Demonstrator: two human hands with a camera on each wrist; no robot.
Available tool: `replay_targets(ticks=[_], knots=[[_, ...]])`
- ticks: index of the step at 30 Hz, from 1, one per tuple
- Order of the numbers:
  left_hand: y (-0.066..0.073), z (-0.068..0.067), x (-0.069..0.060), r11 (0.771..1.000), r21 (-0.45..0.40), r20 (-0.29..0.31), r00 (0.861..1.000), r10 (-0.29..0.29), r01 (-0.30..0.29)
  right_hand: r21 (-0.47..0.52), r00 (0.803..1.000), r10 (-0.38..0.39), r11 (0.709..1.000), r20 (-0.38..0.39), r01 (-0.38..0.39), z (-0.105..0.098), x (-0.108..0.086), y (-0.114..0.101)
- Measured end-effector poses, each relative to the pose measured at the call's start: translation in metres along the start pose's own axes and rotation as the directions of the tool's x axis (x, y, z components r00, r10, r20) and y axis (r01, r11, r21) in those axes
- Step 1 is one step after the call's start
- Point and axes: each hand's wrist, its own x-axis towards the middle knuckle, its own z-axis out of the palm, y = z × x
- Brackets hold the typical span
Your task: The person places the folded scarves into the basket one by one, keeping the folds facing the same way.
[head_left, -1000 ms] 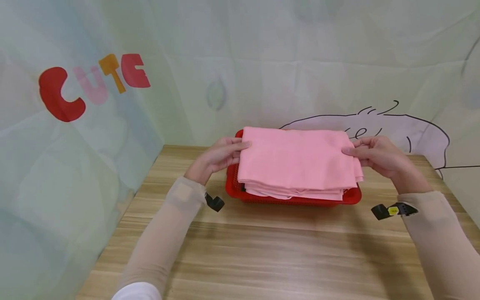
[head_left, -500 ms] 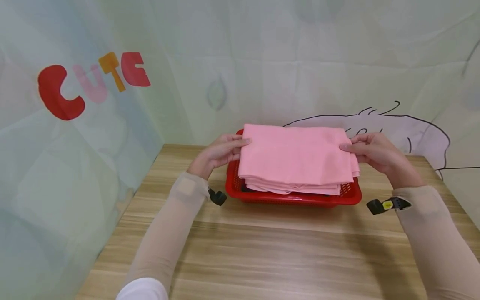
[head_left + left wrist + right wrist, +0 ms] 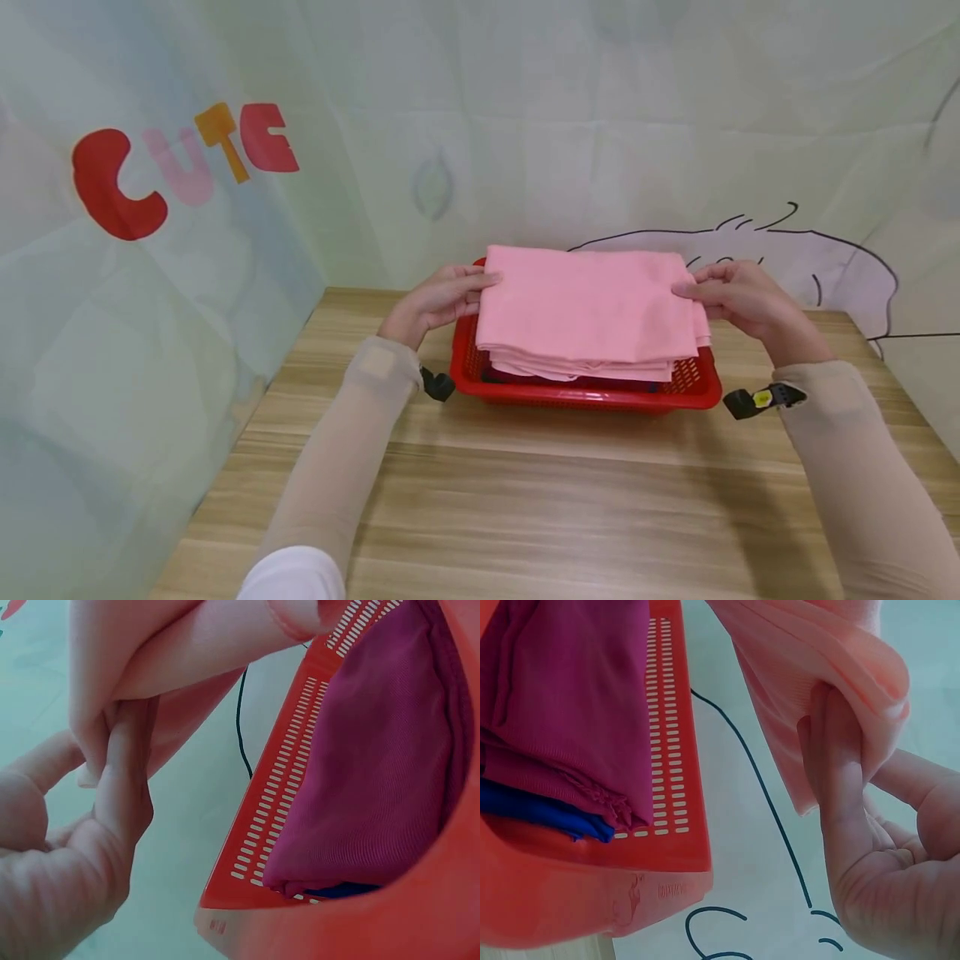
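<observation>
A folded pink cloth (image 3: 585, 304) hangs over a red plastic basket (image 3: 592, 398), held level by both hands at its two short sides. My left hand (image 3: 442, 302) pinches the left edge, thumb on top and fingers beneath. On the right edge my right hand (image 3: 738, 302) pinches in the same way. Both wrist views show the pink cloth apart from the basket, above it. Inside the basket lies a folded magenta cloth (image 3: 375, 750), with a strip of blue cloth (image 3: 544, 810) under it. From the head view the pink cloth hides most of the basket's contents.
The basket stands on a wood-grain table (image 3: 570, 500), close to the back curtain (image 3: 525, 167). Another curtain side (image 3: 150, 350) with coloured letters borders the table at the left. A dark strap-mounted camera (image 3: 757, 400) sits on the right wrist.
Both hands have lifted the pink cloth slightly away from the front rim, and its right side has shifted a little leftward. More of the basket's inside now shows at the front.
</observation>
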Motion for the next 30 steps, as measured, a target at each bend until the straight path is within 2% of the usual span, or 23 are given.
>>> replay_targets(ticks=[11,23,30], knots=[[-0.003,-0.001,0.01,1.0,-0.01,-0.012,1.0,-0.014,0.014,0.002,1.0,0.007,1.0,-0.01,-0.007,0.0,0.007,0.003],[-0.006,-0.002,0.014,1.0,-0.018,-0.029,0.999,-0.018,0.018,-0.072,0.999,0.017,0.997,-0.032,-0.019,0.003,0.015,0.004],[-0.006,-0.001,0.015,1.0,0.006,-0.043,0.999,-0.027,0.027,-0.169,0.997,0.024,0.985,-0.067,-0.035,0.008,0.02,0.005]])
